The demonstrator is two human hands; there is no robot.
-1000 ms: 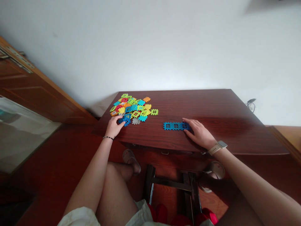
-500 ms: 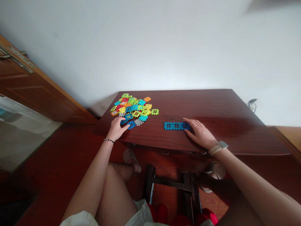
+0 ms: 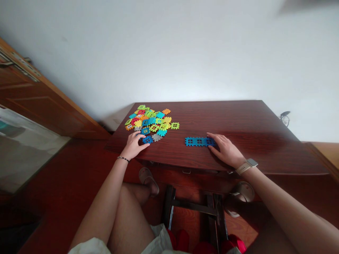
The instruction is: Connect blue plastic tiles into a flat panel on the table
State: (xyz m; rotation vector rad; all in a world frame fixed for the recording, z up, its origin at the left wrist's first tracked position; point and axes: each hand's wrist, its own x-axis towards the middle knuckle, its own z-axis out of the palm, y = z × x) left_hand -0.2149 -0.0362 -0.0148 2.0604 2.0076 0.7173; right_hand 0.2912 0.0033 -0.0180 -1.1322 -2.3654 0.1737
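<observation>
A strip of joined blue window-tile blocks (image 3: 196, 141) with toothed edges lies flat on the table. My right hand (image 3: 225, 150) grips its right end, index finger along the far edge and thumb at the near edge. At the front of a heap of mixed tiles, my left hand (image 3: 133, 145) curves around the left side of a loose blue window tile (image 3: 147, 139). Thumb and index finger are apart, with the thumb low by the tile's near edge. Beside that tile lie a grey tile (image 3: 156, 137) and another blue window tile (image 3: 145, 131).
The heap of green, yellow, red, orange and blue tiles (image 3: 149, 114) covers the left part of the brown table (image 3: 225, 116). A lone green window tile (image 3: 175, 125) lies at its right side. The wall (image 3: 169, 53) rises behind; a black cable (image 3: 285, 116) hangs at right.
My left thumb has moved slightly right along the near side of the loose blue tile, widening the hand. My right hand and the blue strip stay in place.
</observation>
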